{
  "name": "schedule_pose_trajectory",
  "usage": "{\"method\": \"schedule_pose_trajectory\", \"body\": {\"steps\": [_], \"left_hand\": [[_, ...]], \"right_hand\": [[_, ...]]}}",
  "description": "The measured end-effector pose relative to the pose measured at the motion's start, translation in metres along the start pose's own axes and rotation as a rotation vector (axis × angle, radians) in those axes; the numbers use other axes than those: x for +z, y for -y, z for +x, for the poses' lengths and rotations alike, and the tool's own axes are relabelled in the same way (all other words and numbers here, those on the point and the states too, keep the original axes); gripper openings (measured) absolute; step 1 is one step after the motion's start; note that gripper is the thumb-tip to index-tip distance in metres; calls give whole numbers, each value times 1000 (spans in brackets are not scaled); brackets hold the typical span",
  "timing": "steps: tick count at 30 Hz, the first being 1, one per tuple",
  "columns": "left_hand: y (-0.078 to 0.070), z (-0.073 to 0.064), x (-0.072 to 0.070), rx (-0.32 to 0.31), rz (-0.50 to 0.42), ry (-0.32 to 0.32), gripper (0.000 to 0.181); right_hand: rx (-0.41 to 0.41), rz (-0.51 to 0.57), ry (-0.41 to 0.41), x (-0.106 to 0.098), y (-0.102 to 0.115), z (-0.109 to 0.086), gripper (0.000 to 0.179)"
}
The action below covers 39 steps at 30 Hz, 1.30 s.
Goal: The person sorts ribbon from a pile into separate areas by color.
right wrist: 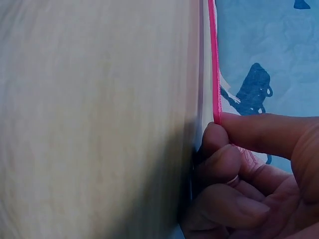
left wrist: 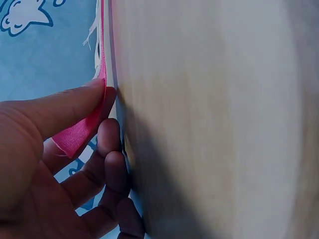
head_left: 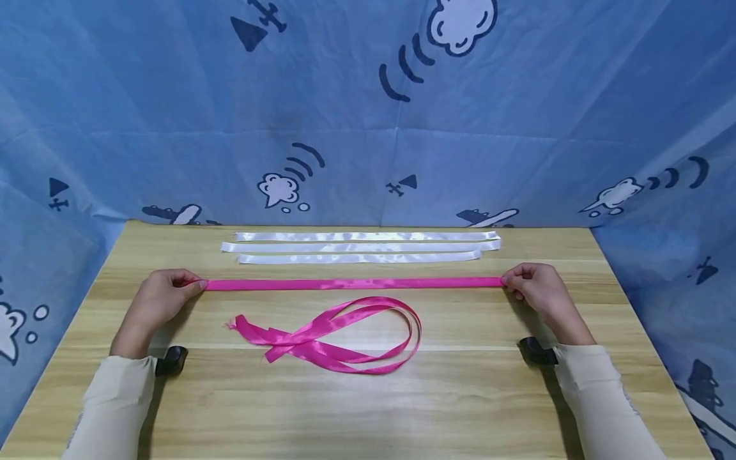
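Note:
A bright pink satin ribbon (head_left: pixel 353 284) stretches straight and flat from side to side between my two hands. My left hand (head_left: pixel 163 295) pinches its left end between thumb and forefinger; in the left wrist view a short frayed tail of the ribbon (left wrist: pixel 75 137) sticks out below the thumb. At the other end my right hand (head_left: pixel 540 291) pinches the ribbon, with the other fingers curled beneath, as the right wrist view shows. Nearer me on the table lies a second pink ribbon (head_left: pixel 397 367), looped and crossed over itself, its cut ends toward the left.
Behind the stretched ribbon, a white satin ribbon (head_left: pixel 356 247) lies in three parallel rows along the back of the wooden table (head_left: pixel 356 415). A blue printed cloth (head_left: pixel 345 96) hangs behind and at both sides. Dark wrist cameras (head_left: pixel 172 361) sit at both cuffs.

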<state>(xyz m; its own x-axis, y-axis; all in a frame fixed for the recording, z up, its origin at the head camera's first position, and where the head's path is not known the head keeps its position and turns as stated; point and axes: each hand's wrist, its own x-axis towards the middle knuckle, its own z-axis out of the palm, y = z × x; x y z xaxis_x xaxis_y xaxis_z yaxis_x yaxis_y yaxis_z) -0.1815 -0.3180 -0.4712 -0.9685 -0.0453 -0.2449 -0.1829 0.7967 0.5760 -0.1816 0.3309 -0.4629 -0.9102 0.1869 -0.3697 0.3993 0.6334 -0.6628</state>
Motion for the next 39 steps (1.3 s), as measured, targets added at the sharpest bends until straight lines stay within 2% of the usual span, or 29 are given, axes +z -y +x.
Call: {"method": "schedule_pose_trajectory", "body": {"steps": [16,26,33,39], "left_hand": [[-1,0,0,10,10,7,26],[1,-4,-8,-8,-26,64,43],[1,-6,-15,46,-61,48,46],[-11,-9,-20,96,-61,17,50]], "right_hand": [[-21,9,-28,3,-1,0,19],[-36,-45,-102,-10,-2,-9,34],[-52,-121,-165,-18,3,-19,38],[-111,-141,-186,-18,17,-28,37]]}}
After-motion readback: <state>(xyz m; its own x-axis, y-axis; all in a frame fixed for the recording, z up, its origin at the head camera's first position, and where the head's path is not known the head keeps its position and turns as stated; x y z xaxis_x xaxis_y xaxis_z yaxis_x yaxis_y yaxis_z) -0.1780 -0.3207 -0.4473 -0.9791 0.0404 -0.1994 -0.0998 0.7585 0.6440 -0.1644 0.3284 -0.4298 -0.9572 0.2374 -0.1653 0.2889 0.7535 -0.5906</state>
